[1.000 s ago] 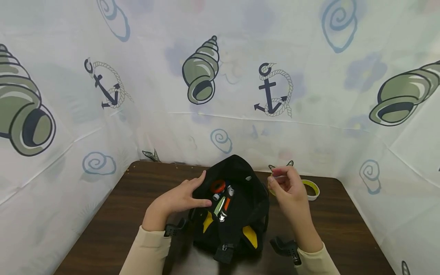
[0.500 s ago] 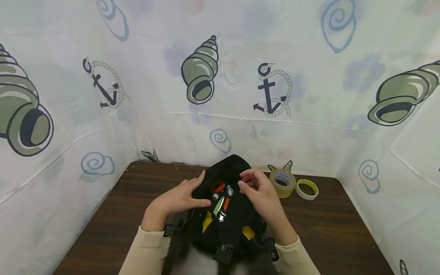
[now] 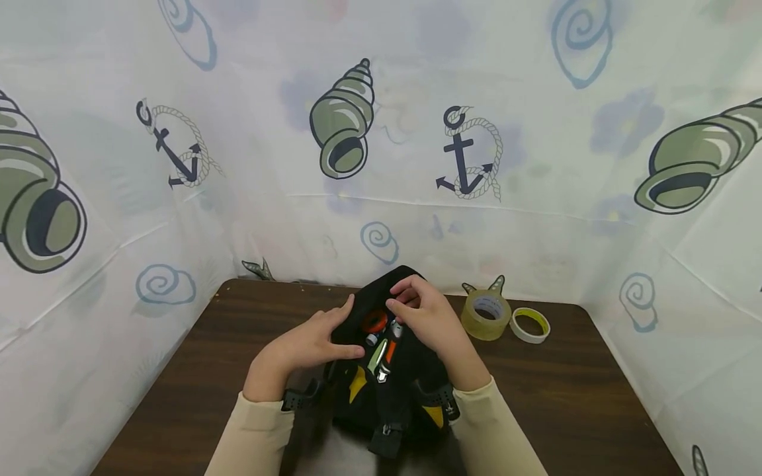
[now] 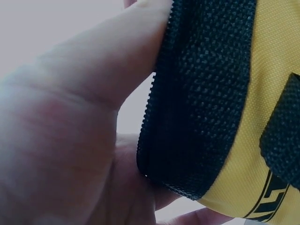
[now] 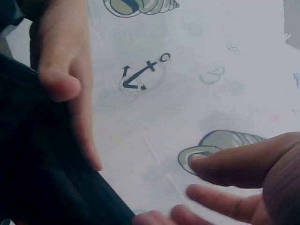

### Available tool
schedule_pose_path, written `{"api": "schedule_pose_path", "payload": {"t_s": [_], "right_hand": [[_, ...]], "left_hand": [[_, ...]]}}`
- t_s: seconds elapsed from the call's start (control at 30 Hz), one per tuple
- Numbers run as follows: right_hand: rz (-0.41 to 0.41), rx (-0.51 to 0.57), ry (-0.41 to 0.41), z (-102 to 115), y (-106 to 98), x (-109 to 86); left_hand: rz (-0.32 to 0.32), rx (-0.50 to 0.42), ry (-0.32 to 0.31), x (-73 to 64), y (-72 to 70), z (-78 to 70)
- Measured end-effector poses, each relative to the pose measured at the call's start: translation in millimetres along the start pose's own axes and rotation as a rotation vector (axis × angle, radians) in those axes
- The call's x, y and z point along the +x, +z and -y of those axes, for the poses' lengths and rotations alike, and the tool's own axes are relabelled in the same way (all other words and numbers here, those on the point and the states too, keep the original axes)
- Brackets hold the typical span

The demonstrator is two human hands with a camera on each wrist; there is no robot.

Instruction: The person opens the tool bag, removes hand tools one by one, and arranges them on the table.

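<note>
A black and yellow zippered bag [image 3: 354, 413] stands with its mouth spread wide. My left hand [image 3: 297, 347] grips its left edge, thumb inside and fingers outside; the left wrist view shows the zipper teeth running past the thumb [image 4: 103, 51]. Inside lie a red ring-shaped roll [image 3: 375, 321], a pale green tool [image 3: 377, 357] and an orange-and-black tool [image 3: 390, 352] with metal at its ends. Over the back right of the mouth hovers my right hand [image 3: 428, 317], fingers loosely bent. In the right wrist view its thumb [image 5: 229, 164] and fingers are apart, with nothing between them.
Clear packing tape [image 3: 483, 330] and a smaller white-and-yellow tape roll [image 3: 530, 337] lie on the brown table [image 3: 571, 383], right of the bag. Patterned cloth [image 3: 256, 152] hangs close behind the table and on both sides. A black strap [image 3: 387, 439] hangs off the bag's front.
My right hand has moved left, from in front of the packing tape to over the bag's mouth, uncovering the tape. The left hand keeps its place on the bag.
</note>
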State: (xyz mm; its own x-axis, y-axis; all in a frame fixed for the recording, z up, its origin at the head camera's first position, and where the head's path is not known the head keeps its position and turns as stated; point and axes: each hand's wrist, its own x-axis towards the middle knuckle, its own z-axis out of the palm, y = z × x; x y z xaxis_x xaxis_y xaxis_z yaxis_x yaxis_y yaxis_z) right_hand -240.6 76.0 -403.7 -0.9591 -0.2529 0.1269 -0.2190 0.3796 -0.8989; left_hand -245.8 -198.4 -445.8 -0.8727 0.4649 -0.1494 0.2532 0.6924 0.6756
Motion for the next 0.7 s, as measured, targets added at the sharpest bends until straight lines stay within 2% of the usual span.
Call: {"api": "schedule_pose_path", "payload": {"t_s": [0.1, 0.27, 0.43, 0.6, 0.7], "right_hand": [[0.057, -0.041, 0.065, 1, 4, 11.0], [0.123, -0.034, 0.197, -13, 18, 30.1], [0.106, 0.001, 0.293, -37, 34, 45.5], [0.046, 0.036, 0.319, -67, 48, 57.4], [0.021, 0.098, 0.321, -87, 57, 63.1]], "left_hand": [[-0.004, 0.001, 0.004, 0.5, -0.8, 0.7], [0.001, 0.010, 0.001, 0.7, -0.2, 2.4], [0.002, 0.012, 0.001, 0.1, 0.3, 2.3], [-0.003, 0.012, 0.009, -0.9, -1.0, 2.4], [-0.002, 0.017, 0.011, -2.5, -1.8, 3.2]]}}
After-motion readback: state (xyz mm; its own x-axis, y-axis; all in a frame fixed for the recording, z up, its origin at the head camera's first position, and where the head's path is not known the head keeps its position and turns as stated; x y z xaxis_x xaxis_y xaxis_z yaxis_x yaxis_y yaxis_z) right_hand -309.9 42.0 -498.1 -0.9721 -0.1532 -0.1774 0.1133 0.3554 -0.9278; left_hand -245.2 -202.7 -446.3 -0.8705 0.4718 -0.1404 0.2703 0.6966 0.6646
